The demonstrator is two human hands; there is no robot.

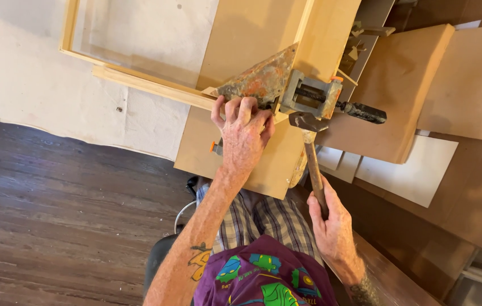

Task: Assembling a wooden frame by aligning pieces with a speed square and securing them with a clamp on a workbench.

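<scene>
My left hand (pixel 243 133) presses down on the corner of a light wooden frame (pixel 139 79), its fingers curled over the edge of a rusty triangular corner clamp (pixel 260 79). The clamp's grey screw jaw (pixel 311 96) with a dark handle (pixel 362 112) grips the frame's corner. My right hand (pixel 331 224) is shut on the wooden handle of a hammer (pixel 313 164). The hammer's metal head (pixel 307 120) sits right at the clamped corner, just below the screw jaw.
The frame rests on a tan board (pixel 235 153) over my lap. More brown and white boards (pixel 422 113) lie to the right. A pale sheet (pixel 20 79) covers the floor at upper left, with dark wooden flooring (pixel 54 215) below it.
</scene>
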